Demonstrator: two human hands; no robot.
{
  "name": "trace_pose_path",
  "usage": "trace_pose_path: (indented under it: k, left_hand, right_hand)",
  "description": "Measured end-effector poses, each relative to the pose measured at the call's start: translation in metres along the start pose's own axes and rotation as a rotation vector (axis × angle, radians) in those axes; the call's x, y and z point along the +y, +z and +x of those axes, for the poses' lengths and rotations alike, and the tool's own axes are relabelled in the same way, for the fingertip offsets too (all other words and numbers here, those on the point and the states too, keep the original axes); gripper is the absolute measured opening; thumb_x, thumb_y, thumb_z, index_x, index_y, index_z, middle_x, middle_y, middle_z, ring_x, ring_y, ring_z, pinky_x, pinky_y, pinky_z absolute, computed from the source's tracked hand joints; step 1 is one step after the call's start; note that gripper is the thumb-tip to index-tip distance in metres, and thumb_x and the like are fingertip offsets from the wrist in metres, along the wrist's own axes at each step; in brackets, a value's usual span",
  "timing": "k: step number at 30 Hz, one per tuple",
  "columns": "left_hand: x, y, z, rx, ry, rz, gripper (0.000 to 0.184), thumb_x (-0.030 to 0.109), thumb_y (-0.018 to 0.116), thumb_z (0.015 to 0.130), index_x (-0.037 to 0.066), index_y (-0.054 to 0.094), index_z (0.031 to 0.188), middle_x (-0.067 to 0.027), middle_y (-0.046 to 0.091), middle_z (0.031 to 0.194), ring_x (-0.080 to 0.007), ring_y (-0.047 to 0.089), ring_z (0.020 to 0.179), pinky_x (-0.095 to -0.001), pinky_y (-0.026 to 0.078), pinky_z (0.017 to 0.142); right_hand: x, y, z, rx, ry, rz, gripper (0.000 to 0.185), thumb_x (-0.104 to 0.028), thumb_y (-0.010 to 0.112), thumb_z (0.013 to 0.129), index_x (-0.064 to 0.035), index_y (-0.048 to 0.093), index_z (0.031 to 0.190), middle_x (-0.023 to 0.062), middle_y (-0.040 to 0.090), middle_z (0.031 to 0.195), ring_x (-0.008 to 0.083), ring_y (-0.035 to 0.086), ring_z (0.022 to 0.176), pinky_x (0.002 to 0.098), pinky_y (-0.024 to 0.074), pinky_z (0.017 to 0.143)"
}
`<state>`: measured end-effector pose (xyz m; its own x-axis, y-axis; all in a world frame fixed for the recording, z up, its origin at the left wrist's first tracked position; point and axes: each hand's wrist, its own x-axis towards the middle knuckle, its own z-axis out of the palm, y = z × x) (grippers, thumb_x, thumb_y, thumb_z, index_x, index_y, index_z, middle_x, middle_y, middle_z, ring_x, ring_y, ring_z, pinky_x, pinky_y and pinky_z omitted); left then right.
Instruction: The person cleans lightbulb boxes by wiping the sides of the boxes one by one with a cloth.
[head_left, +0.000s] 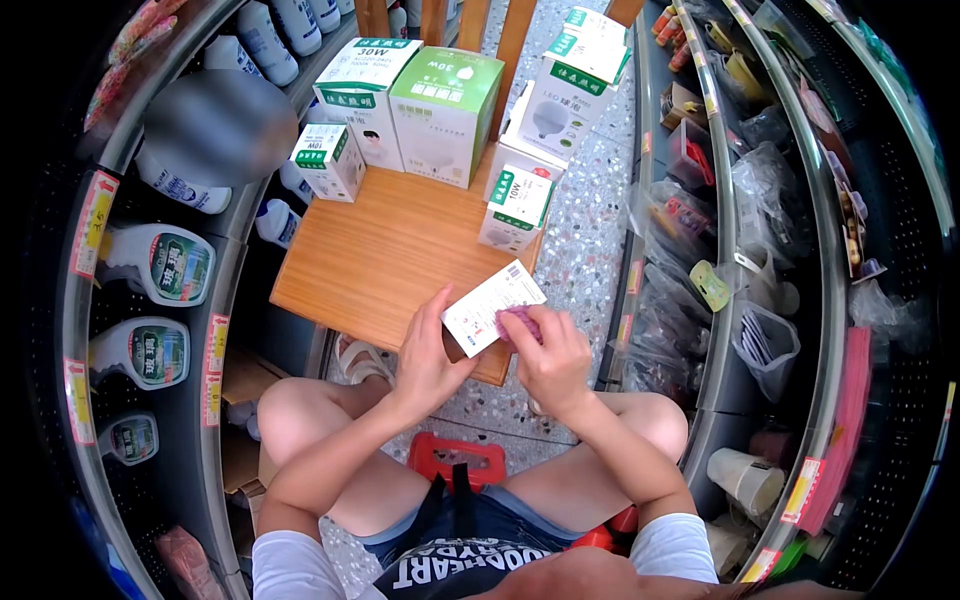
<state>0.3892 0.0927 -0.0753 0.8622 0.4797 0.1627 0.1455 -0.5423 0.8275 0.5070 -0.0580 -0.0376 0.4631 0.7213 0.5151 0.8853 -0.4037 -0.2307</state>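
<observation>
A small white printed box (pixel 490 310) is tilted above the near edge of a wooden chair seat (pixel 390 255). My left hand (pixel 432 352) grips it from its left and lower side. In my right hand (pixel 552 355), fingers closed, is a bunched purple cloth (pixel 517 322) touching the right part of the box's face. Farther back on the seat stand a white-and-green 30W bulb box (pixel 365 120), a green-topped bulb box (pixel 447 115) and a smaller 10W bulb box (pixel 328 165). At the seat's right edge is another 10W bulb box (pixel 517 210), with a larger LED bulb box (pixel 565 105) behind it.
Shelves on the left carry spray bottles (pixel 160 262) with price tags (pixel 95 222). On the right, shelves hold bagged goods (pixel 765 195) and a plastic bin (pixel 765 345). A red plastic stool (pixel 457 458) shows between my legs, over a speckled floor (pixel 590 215).
</observation>
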Motion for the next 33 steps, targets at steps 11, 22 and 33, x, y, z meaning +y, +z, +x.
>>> trace_pose_path:
  k: [11,22,33]
  left_hand:
    - [0.001,0.000,0.001,0.011,0.013,0.014,0.091,0.005,0.082,0.071,-0.001,0.035,0.148,-0.0248,0.054,0.128,-0.0419,0.054,0.121,-0.0464,0.045,0.102]
    - [0.001,0.001,-0.001,0.029,-0.002,0.007,0.092,0.008,0.083,0.071,0.000,0.034,0.148,-0.0241,0.055,0.128,-0.0414,0.054,0.121,-0.0466,0.045,0.103]
    - [0.002,0.004,0.000,0.057,0.011,-0.004,0.094,0.004,0.081,0.067,0.001,0.035,0.149,-0.0228,0.056,0.127,-0.0409,0.055,0.118,-0.0458,0.046,0.101]
  right_hand:
    - [0.049,0.004,0.002,-0.010,0.189,-0.144,0.022,-0.003,0.065,0.081,-0.0122,0.072,0.099,0.0050,0.060,0.093,0.0246,0.061,0.083,0.0381,0.0520,0.064]
    - [0.020,-0.033,0.012,0.155,0.111,0.167,0.031,0.006,0.067,0.076,-0.0053,0.074,0.104,0.0123,0.062,0.091,0.0283,0.063,0.078,0.0378,0.0518,0.068]
    - [-0.030,0.002,0.018,-0.137,-0.179,0.200,0.027,-0.007,0.068,0.073,-0.0115,0.073,0.100,0.0051,0.063,0.093,0.0233,0.061,0.078,0.0358,0.0514,0.065]
